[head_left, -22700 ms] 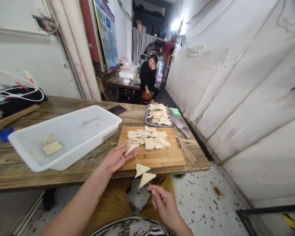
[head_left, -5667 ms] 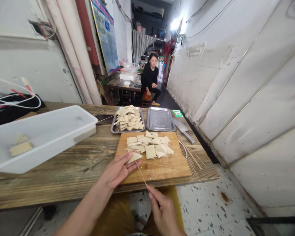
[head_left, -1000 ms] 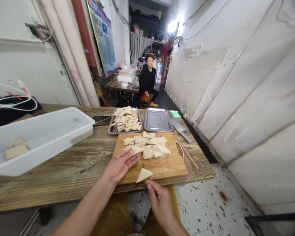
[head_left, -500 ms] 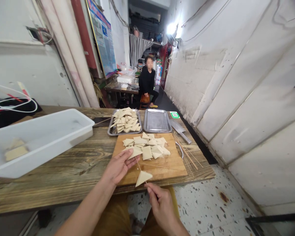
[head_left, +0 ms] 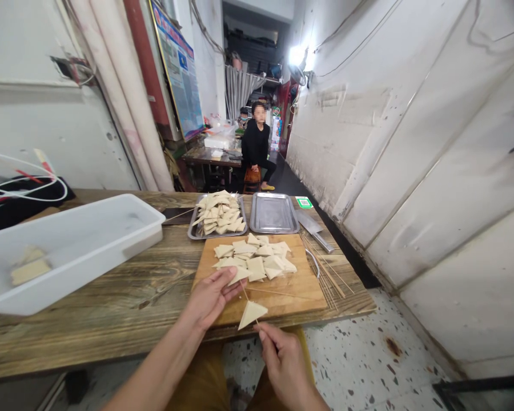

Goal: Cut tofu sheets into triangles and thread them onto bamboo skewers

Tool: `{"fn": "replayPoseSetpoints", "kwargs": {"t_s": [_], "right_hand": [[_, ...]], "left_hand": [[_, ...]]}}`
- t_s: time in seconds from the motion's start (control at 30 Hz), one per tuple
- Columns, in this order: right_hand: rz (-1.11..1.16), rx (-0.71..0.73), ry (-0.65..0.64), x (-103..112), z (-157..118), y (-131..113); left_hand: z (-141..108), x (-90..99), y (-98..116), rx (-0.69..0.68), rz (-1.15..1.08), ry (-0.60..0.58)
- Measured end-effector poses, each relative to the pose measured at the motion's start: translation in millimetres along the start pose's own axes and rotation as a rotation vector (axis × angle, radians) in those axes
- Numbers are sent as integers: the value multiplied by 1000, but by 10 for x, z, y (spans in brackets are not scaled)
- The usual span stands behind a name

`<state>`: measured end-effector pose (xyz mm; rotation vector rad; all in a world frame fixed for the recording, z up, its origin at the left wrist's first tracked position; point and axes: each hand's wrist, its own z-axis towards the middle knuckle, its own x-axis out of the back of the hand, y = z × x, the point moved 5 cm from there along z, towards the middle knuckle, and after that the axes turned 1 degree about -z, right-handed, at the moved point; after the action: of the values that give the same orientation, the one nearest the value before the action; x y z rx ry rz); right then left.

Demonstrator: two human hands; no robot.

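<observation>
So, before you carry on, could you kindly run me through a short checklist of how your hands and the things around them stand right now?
1. Tofu triangle on the skewer: ok, the skewer passes through it.
2. Right hand on the skewer: ok, its fingers pinch the lower end.
3. Left hand at the tofu pile: ok, its fingertips touch the nearest piece.
4. Loose skewer on the cutting board: not ok, it lies across the board in front of the pile.
5. Triangle centred on the skewer: cannot tell, the tofu hides its path.
6. Cleaver: ok, it lies right of the board, away from both hands.
</observation>
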<state>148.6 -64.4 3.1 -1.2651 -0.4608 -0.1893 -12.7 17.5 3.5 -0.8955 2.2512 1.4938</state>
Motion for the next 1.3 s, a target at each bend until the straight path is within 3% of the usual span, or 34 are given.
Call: {"fn": "replayPoseSetpoints", "kwargs": {"t_s": [0.67, 0.97, 1.07, 1.2, 1.3], "right_hand": [[-31, 76, 112, -46, 89, 15], [-78, 86, 149, -53, 202, 49], [-69, 66, 149, -25, 199, 95], [-75, 22, 167, 46, 163, 133], [-89, -1, 165, 58, 146, 153]], "left_hand": [[-36, -6, -43, -21, 14, 18], [-65, -51, -254, 49, 73, -24], [29, 103, -135, -116, 254, 38], [193, 317, 260, -553, 867, 293], [358, 288, 361, -659, 1230, 298]]}}
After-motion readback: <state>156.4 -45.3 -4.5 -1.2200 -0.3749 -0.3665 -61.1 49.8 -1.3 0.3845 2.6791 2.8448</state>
